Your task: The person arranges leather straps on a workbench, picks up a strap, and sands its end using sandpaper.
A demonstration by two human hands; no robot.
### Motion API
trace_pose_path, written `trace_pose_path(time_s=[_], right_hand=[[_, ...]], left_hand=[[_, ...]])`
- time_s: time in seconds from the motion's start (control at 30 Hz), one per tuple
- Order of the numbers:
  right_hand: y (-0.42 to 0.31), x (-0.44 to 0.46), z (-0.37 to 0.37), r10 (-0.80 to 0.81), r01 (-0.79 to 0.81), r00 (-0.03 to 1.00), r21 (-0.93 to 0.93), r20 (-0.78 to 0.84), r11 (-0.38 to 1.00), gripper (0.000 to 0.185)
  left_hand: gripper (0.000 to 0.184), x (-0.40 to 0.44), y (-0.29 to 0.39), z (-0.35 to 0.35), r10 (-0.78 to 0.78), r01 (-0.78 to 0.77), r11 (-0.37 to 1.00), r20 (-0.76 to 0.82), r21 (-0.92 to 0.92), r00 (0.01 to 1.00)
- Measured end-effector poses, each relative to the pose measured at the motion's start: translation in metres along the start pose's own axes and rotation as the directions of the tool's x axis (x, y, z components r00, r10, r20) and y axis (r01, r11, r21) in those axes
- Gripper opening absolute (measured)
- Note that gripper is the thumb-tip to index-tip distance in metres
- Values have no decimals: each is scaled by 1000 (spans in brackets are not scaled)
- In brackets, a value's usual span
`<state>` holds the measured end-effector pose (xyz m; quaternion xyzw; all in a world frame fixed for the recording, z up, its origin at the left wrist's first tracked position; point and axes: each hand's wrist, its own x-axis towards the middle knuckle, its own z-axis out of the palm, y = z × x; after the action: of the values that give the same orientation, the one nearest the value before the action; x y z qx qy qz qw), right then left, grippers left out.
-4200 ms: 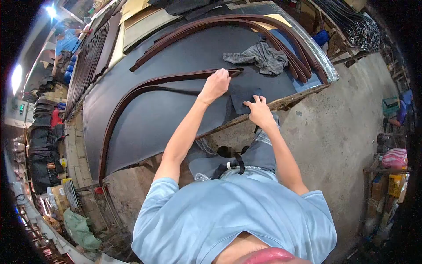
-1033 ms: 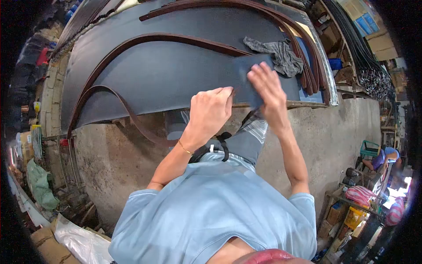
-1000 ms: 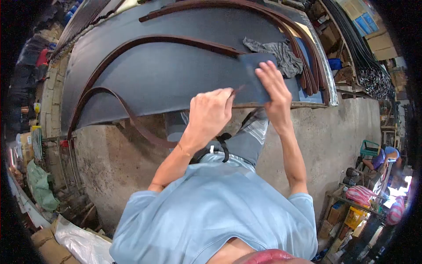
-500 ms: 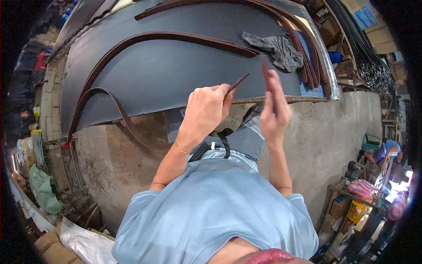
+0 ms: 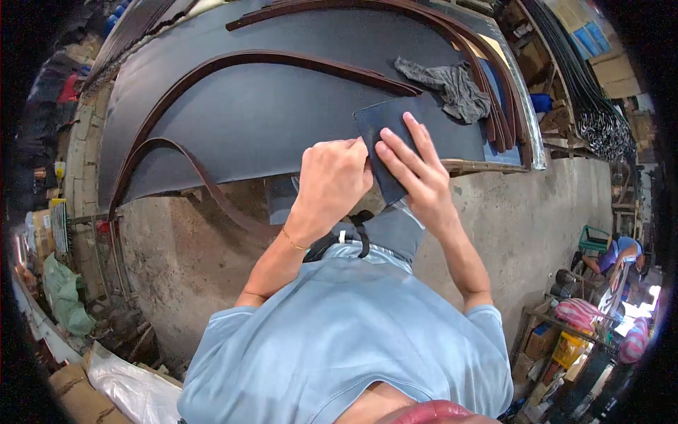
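Note:
My left hand (image 5: 332, 177) is closed in a fist round the end of a brown strap, which hardly shows past the fingers. The long brown strap (image 5: 208, 185) loops off the table and passes behind my left forearm. With fingers spread flat over it, my right hand (image 5: 417, 173) holds a thin dark rectangular sheet (image 5: 381, 116), perhaps sandpaper. My right thumb is hidden. The sheet's left edge meets my left knuckles, and whether it touches the strap is hidden.
A dark-topped table (image 5: 247, 120) stands ahead. On it lie a curved bundle of brown straps (image 5: 233, 59), more straps (image 5: 487, 85) at the right and a grey cloth (image 5: 459, 92). A shelf (image 5: 540, 318) stands right. Another person (image 5: 618, 251) bends over at the far right.
My right hand has turned and moved left, bringing the sheet from edge-on to face-up against my left hand. The strap's end, visible before, is now covered. My left hand has hardly moved.

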<state>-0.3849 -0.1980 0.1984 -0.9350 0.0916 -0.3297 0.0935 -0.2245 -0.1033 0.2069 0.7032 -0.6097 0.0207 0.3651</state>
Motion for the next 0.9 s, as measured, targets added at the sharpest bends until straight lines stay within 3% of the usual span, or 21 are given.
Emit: trace_pose_path(time_s=[0.03, 0.07, 0.13, 0.23, 0.33, 0.4, 0.53, 0.67, 0.8, 0.9], right_hand=[[14, 1, 0, -13, 13, 1000, -2, -12, 1000, 42], [25, 5, 1, 101, -101, 993, 14, -59, 995, 40], [34, 9, -3, 153, -148, 985, 62, -77, 987, 40], [16, 6, -6, -55, 55, 998, -9, 13, 998, 43], [38, 10, -7, 65, -66, 997, -27, -48, 997, 43], [18, 9, -6, -56, 56, 998, 37, 4, 998, 45], [38, 12, 6, 23, -26, 999, 84, 34, 996, 41], [37, 5, 11, -65, 61, 997, 142, 29, 988, 42], [65, 12, 19, 84, -81, 996, 136, -20, 987, 50], [65, 3, 14, 391, -348, 912, 268, -128, 899, 69]], left_hand=[[19, -2, 2, 1, -14, 14, 1000, -13, -17, 1000], [17, -2, 3, 2, -23, 22, 999, -31, -38, 999], [15, -4, 7, 1, -50, 49, 998, -5, -48, 999], [16, -2, 1, -1, 27, -28, 1000, -50, -13, 998], [17, 2, 7, 1, -59, 59, 998, 20, -17, 998], [19, -2, 2, 2, 15, -15, 1000, 2, 20, 1000], [18, -5, 2, 10, -15, 15, 999, -14, -28, 1000], [20, -11, -5, 13, 5, -5, 1000, 7, -25, 1000], [16, -10, -3, 13, -28, 27, 997, -21, -71, 999], [10, -3, 3, 0, -94, 85, 968, -26, -234, 995]])
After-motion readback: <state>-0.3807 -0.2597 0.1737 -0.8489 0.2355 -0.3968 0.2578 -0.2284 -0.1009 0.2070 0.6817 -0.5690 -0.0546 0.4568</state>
